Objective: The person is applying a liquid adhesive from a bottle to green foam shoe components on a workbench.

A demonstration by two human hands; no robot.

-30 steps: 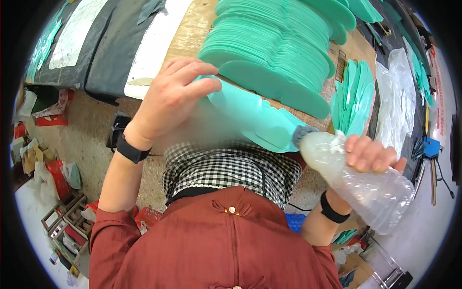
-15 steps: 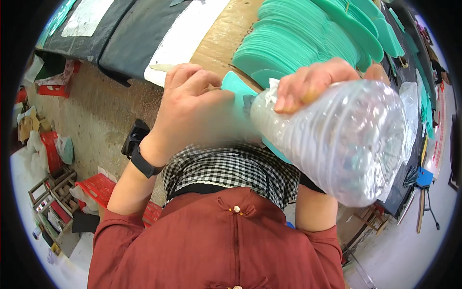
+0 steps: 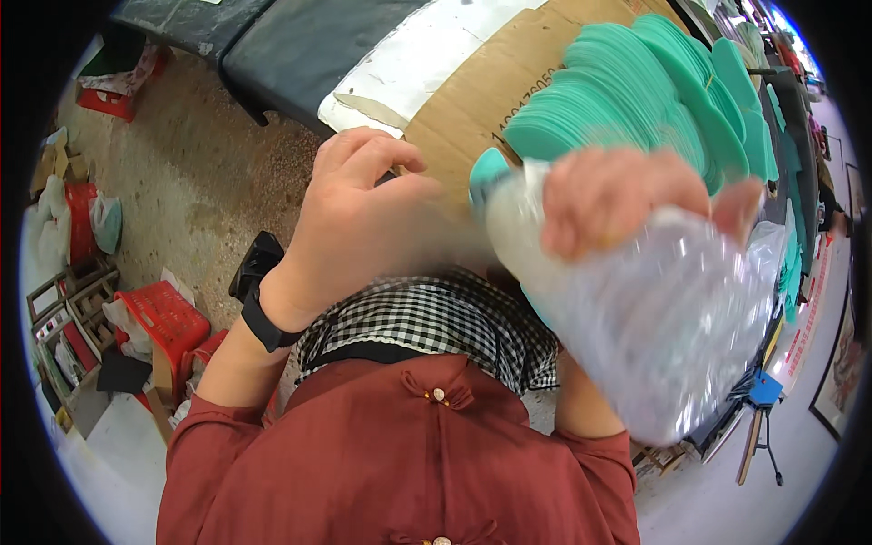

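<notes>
My right hand (image 3: 618, 195), smeared by motion, grips a clear ribbed plastic bottle (image 3: 663, 318) near its narrow end. The bottle lies tilted, its neck toward the left and its wide base toward the lower right. Just past the neck shows a teal sole-shaped sheet (image 3: 489, 166), mostly covered by the bottle. A small dark part sits at the bottle's mouth, too blurred to name. My left hand (image 3: 354, 209) has its fingers curled, left of the sheet. A bit of something dark shows between its fingers and thumb.
Stacks of teal sole-shaped sheets (image 3: 618, 100) stand on brown cardboard (image 3: 472, 100) over the dark-covered table (image 3: 300, 54). Red plastic crates (image 3: 163, 318) and a wooden rack stand on the floor at left. A blue tag-like object (image 3: 766, 389) hangs at right.
The view has shifted, so the table things sit farther right. The bottle's base has swung lower. A wider gap now shows between my left fingers and the teal sheet.
</notes>
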